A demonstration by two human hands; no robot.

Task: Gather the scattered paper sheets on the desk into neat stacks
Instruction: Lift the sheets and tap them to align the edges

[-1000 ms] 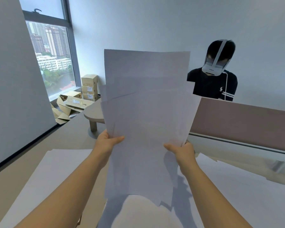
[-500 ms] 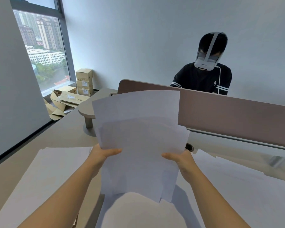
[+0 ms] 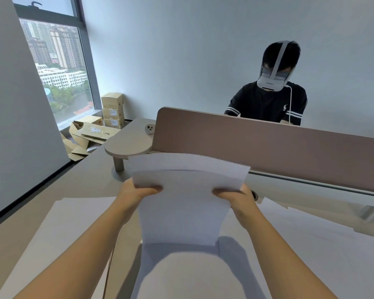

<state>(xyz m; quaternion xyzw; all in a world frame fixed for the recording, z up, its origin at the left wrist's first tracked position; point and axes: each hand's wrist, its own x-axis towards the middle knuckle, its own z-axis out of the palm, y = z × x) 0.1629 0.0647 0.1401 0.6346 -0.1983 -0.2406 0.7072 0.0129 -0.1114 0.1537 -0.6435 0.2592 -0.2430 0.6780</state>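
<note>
Two hands, the left hand (image 3: pixel 136 194) and right hand (image 3: pixel 235 198), grip the bunch of white paper sheets (image 3: pixel 186 199) by its sides. It has come down lower, just above the grey desk (image 3: pixel 58 184), and looks tidier than before.

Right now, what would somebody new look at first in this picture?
Probably the bundle of white paper sheets held up in the middle, the left hand and right hand gripping its sides. Next, the person in a white headset sitting behind the brown desk divider, and cardboard boxes by the window.
</note>
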